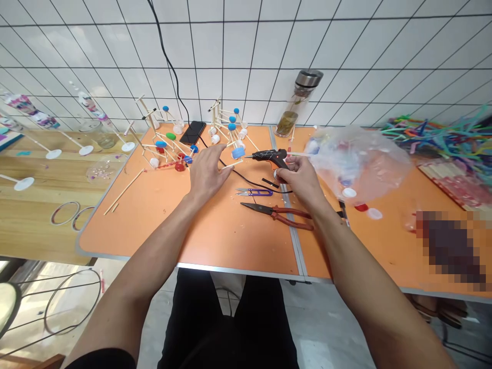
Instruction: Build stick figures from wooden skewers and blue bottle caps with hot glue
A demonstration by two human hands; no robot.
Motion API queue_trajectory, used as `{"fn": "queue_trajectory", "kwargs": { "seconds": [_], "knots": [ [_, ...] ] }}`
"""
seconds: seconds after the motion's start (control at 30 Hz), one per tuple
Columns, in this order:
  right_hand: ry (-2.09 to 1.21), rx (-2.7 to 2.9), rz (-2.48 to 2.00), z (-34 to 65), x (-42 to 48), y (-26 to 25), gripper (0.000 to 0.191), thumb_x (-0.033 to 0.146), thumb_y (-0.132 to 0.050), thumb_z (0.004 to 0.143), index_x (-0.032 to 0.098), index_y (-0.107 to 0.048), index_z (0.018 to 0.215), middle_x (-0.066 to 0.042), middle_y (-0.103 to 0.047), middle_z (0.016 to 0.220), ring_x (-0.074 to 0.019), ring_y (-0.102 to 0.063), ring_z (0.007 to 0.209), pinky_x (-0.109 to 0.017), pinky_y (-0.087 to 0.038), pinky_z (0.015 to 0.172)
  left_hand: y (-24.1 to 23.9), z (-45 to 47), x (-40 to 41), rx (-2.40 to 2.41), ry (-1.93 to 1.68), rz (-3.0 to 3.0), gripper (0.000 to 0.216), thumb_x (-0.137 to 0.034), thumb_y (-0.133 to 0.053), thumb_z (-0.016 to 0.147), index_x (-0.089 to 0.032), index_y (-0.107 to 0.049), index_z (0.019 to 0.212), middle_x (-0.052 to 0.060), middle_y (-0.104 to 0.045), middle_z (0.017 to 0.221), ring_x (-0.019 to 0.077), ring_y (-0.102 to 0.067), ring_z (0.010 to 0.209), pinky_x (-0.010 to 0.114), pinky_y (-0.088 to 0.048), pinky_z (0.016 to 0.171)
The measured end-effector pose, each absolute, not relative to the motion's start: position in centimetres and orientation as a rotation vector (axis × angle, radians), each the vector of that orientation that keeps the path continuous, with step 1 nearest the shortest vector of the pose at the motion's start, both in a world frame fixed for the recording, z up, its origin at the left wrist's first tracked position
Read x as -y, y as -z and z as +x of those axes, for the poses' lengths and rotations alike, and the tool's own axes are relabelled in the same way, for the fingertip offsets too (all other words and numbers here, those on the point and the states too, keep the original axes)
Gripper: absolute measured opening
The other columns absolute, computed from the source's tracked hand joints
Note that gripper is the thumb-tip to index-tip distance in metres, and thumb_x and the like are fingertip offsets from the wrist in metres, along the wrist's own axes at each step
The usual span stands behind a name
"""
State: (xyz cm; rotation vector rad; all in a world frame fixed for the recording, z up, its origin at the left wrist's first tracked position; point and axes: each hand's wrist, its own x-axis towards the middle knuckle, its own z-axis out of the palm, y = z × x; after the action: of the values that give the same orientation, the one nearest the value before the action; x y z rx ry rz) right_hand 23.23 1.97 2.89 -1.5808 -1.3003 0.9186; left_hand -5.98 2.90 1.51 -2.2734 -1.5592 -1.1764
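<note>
Student: Black trousers [230,328] sit lowest in view, nearest the lens. What lies beyond them?

Tutor: Two bare forearms [154,256] reach over the orange tabletop [215,236]. Red-handled pliers [284,214] lie between them, with purple thread snips [255,192] just beyond.

Student: And the hands?

Tutor: Left hand [207,171]: palm down, fingers loosely spread, tips at a thin wooden stick [232,165] that bears a blue cap [238,152]. Whether it grips the stick cannot be told. Right hand [300,177]: closed around the grip of the black glue gun [269,155], whose nozzle points left toward that cap and ends just short of it.

Student: Farther back?

Tutor: Stick-and-cap models [169,146] stand behind the left hand. A clear plastic bag [361,164] lies right of the gun. A black phone [192,132] and a glass bottle [298,102] rest near the tiled wall.
</note>
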Motion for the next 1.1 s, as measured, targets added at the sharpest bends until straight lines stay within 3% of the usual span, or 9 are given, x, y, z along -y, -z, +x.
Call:
{"fn": "queue_trajectory", "kwargs": {
  "seconds": [0.1, 0.27, 0.33, 0.63, 0.83, 1.1],
  "knots": [
    [-1.083, 1.241, -1.417, 22.7, -1.1, -3.7, 0.055, 0.022, -0.078, 0.063, 0.027, -0.058, 0.114, 0.002, -0.068, 0.086, -0.0219, -0.062, 0.077, -0.037, -0.049, 0.073, -1.6, -6.1, -2.8, 1.558, 1.181, -2.255, 0.056, -0.042, -0.086, 0.100, -0.026, -0.068, 0.151, 0.013, -0.081, 0.147, 0.0344, -0.074, 0.139, 0.049, -0.060, 0.117],
    [-1.207, 1.339, -1.334, 22.6, 0.0, -5.0, 0.028, 0.029, -0.080, 0.069, 0.025, -0.067, 0.094, 0.003, -0.059, 0.080, -0.0165, -0.050, 0.069, -0.034, -0.038, 0.065, -1.8, -6.2, -2.8, 1.561, 1.161, -2.262, 0.055, -0.047, -0.083, 0.103, -0.028, -0.068, 0.152, 0.012, -0.080, 0.148, 0.0340, -0.074, 0.140, 0.049, -0.059, 0.117],
    [-1.257, 1.346, -1.315, 22.7, 0.2, -5.2, 0.026, 0.033, -0.082, 0.073, 0.024, -0.068, 0.093, 0.004, -0.057, 0.075, -0.0156, -0.048, 0.067, -0.033, -0.033, 0.063, -1.8, -6.2, -2.8, 1.553, 1.169, -2.269, 0.054, -0.048, -0.082, 0.104, -0.027, -0.068, 0.151, 0.013, -0.080, 0.147, 0.0341, -0.074, 0.139, 0.049, -0.059, 0.117],
    [-1.244, 1.396, -1.196, 22.5, 0.2, -4.5, 0.036, 0.050, -0.087, 0.084, 0.024, -0.063, 0.084, 0.003, -0.057, 0.071, -0.0134, -0.051, 0.065, -0.030, -0.036, 0.062, -1.8, -6.3, -2.8, 1.593, 1.160, -2.255, 0.054, -0.053, -0.079, 0.104, -0.027, -0.069, 0.150, 0.013, -0.081, 0.145, 0.0364, -0.074, 0.136, 0.050, -0.058, 0.114],
    [-1.280, 1.300, -1.040, 22.4, 0.2, -4.0, 0.044, 0.056, -0.094, 0.085, 0.022, -0.073, 0.103, -0.005, -0.080, 0.110, -0.0104, -0.049, 0.065, -0.029, -0.039, 0.059, -1.5, -6.2, -2.9, 1.525, 1.162, -2.264, 0.056, -0.040, -0.087, 0.098, -0.025, -0.069, 0.149, 0.013, -0.082, 0.142, 0.0359, -0.076, 0.132, 0.049, -0.059, 0.112],
    [-1.050, 1.357, -1.005, 22.8, 0.0, -3.4, 0.055, 0.074, -0.091, 0.090, 0.023, -0.074, 0.100, -0.003, -0.078, 0.098, -0.0114, -0.050, 0.064, -0.030, -0.039, 0.057, -1.6, -5.9, -2.6, 1.528, 1.131, -2.287, 0.057, -0.037, -0.083, 0.102, -0.027, -0.066, 0.155, 0.012, -0.080, 0.148, 0.0339, -0.075, 0.137, 0.049, -0.058, 0.115]
  ]
}}
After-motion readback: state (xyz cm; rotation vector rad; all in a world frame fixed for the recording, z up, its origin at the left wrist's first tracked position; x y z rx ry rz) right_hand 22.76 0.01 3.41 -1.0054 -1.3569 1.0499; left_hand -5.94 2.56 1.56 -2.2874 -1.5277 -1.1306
